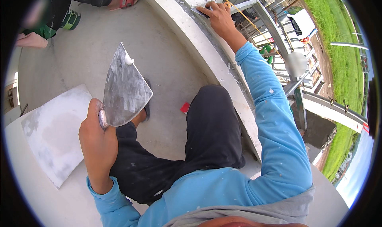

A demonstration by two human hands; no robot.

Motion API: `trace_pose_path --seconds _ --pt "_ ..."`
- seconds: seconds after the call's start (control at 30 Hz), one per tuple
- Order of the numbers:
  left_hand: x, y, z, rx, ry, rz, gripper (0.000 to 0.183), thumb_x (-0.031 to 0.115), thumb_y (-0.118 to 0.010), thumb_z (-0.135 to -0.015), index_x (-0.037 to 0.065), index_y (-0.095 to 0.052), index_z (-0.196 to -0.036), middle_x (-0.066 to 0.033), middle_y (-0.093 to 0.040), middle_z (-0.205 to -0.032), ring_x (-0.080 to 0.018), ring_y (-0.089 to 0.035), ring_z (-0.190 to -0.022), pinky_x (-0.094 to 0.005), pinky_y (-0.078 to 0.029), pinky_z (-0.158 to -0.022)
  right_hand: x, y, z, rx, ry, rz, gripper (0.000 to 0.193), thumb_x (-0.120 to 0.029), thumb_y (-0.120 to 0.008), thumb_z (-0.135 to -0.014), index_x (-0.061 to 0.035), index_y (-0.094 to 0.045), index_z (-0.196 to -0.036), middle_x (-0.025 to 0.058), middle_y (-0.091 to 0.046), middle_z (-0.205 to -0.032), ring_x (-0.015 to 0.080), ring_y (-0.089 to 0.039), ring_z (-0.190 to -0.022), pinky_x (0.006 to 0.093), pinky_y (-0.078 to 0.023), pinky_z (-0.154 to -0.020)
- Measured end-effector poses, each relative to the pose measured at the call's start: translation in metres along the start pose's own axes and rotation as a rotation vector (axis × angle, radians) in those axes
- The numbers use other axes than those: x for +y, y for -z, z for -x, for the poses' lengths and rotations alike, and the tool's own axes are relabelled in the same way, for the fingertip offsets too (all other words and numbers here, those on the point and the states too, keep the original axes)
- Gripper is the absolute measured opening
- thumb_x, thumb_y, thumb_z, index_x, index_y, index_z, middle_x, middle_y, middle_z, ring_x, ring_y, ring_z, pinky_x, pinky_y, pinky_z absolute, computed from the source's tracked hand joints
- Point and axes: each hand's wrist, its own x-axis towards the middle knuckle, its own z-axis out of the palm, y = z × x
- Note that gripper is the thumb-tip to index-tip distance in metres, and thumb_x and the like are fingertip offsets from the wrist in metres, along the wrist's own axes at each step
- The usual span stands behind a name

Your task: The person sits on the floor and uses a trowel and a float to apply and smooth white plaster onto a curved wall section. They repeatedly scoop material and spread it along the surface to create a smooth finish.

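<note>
smooth concrete ledge (207, 48): right hand (219, 18) presses a small blade (200, 11); left hand (97, 137) grips a wide steel trowel (125, 89).

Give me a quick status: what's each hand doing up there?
Left hand gripping broad putty knife, blade up, white dab near tip. Right hand pressing small trowel on white ledge. Yellow string runs past right hand.

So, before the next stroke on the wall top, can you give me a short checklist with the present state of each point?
1. Left hand grips the wide putty knife: ok.
2. Filler on that blade: only a small white dab, not ok.
3. Right hand presses a small blade on the parapet top: ok.
4. Filler under the small blade: cannot tell.
5. Guide string over the parapet top: ok.
</note>
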Motion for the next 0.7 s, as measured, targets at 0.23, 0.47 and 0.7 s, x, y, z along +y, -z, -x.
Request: trace_pose_path --seconds 0.23,0.47,0.7 --pt "0.016 0.000 0.005 -0.047 -0.163 0.063 0.027 0.001 -0.062 -0.076 0.003 -0.051 -0.100 -0.0249 -0.061 -0.077 -0.0480 -0.060 -0.072 -0.0454 -0.045 -0.062 -0.020 0.026 -0.013 -0.019 -0.033 -0.054 0.052 -0.002 -0.052 -0.094 -0.0301 -0.067 -0.135 0.0104 -0.059 -0.127 0.0334 -0.058 -0.113 0.0481 -0.044 -0.098" --pt "0.016 -0.019 -0.028 -0.201 -0.273 0.109 0.024 0.009 -0.067 -0.086 0.003 -0.050 -0.102 -0.0157 -0.059 -0.079 -0.0330 -0.055 -0.069 -0.0392 -0.044 -0.067 -0.051 0.090 0.112 0.338 -0.386 -0.350 0.080 0.020 -0.058 -0.072 -0.0222 -0.063 -0.140 0.0173 -0.054 -0.131 0.0371 -0.056 -0.120 0.0456 -0.048 -0.102" --pt "0.043 -0.118 -0.137 -0.126 -0.581 -0.253 0.033 0.027 -0.073 -0.090 0.007 -0.053 -0.109 -0.0173 -0.071 -0.095 -0.0417 -0.068 -0.090 -0.0510 -0.049 -0.073 -0.049 0.089 0.169 0.553 -0.679 -0.481 0.063 0.018 -0.058 -0.085 -0.0119 -0.062 -0.140 0.0163 -0.054 -0.127 0.0316 -0.057 -0.120 0.0391 -0.048 -0.103"
